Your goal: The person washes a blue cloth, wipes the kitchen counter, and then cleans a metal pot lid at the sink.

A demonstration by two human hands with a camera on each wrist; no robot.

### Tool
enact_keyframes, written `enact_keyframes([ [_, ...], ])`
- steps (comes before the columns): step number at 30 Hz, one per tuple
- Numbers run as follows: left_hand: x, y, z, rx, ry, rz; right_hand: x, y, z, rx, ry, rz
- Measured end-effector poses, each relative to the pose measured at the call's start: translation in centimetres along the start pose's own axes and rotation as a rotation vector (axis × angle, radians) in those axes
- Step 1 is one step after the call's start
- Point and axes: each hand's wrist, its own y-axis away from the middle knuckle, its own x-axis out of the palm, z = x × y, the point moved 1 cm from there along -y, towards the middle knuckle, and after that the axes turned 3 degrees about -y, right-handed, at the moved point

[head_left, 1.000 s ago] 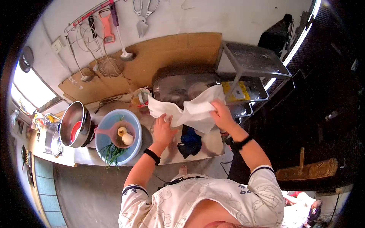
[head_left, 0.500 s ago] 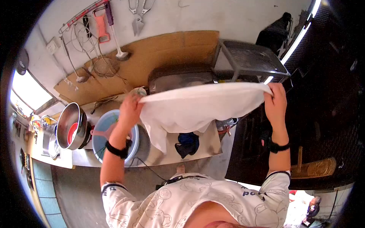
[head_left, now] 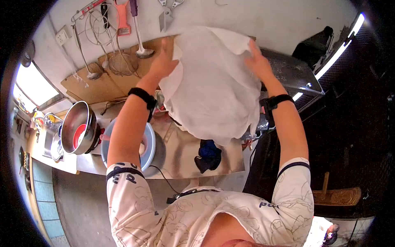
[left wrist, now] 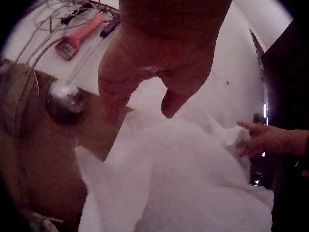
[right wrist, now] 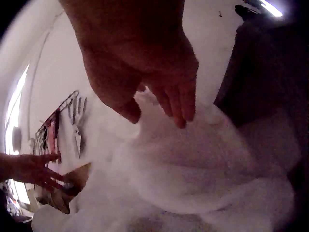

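A white cloth [head_left: 210,82] hangs spread over the dark appliance at the back of the counter, hiding nearly all of it. At its left edge the left hand [head_left: 163,64] is raised with straight fingers and thumb apart; the left wrist view shows this hand [left wrist: 159,63] above the cloth [left wrist: 183,169], pinching nothing. By the cloth's upper right edge is the right hand [head_left: 258,64], fingers extended. In the right wrist view the hand [right wrist: 145,72] has its thumb and fingers apart over the cloth [right wrist: 183,164].
A blue basin [head_left: 150,144] stands left, partly behind the left arm, beside a steel pan [head_left: 78,127]. A dark blue cloth item [head_left: 208,156] lies on the counter [head_left: 177,152]. Utensils such as a ladle [head_left: 144,52] hang on the wall. A dark rack [head_left: 292,72] is at right.
The white cloth, stretched between both hands half a second ago, has moved up and back and now drapes over the appliance. Both hands went forward with it and let go.
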Motion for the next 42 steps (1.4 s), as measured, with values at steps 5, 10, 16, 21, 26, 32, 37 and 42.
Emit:
enact_keyframes([
  [5, -2.3, 9.3, -4.6, -0.222, 0.479, -0.110, 3.4, 8.9, 3.4, -0.264, 0.179, 0.003],
  [10, -0.9, 19.9, -5.9, -0.280, 0.909, -0.023, 14.1, 23.3, 1.3, -0.624, -0.047, 0.639],
  [16, -1.4, 30.2, -9.7, -0.536, 1.190, -0.009, 21.7, 32.2, 2.5, -0.506, 0.163, 0.754],
  [21, -0.6, 39.7, -10.8, -0.932, 1.201, -0.198, 22.1, 34.2, -3.1, -0.617, 0.088, 0.776],
  [26, -0.6, 49.8, -15.6, -1.205, 1.174, -0.367, 17.6, 34.9, -14.1, -0.492, 0.089, 0.601],
  [32, -1.6, 57.6, -21.6, -1.378, 1.075, -0.437, 12.0, 38.8, -25.2, 0.374, 0.127, 0.351],
  [37, -3.4, 60.1, -24.5, -1.368, 1.044, -0.449, 8.9, 45.5, -25.4, 0.675, 0.044, 0.398],
  [42, -3.5, 62.7, -27.0, -1.247, 1.036, -0.337, 5.6, 51.8, -24.6, 0.576, -0.164, 0.694],
])
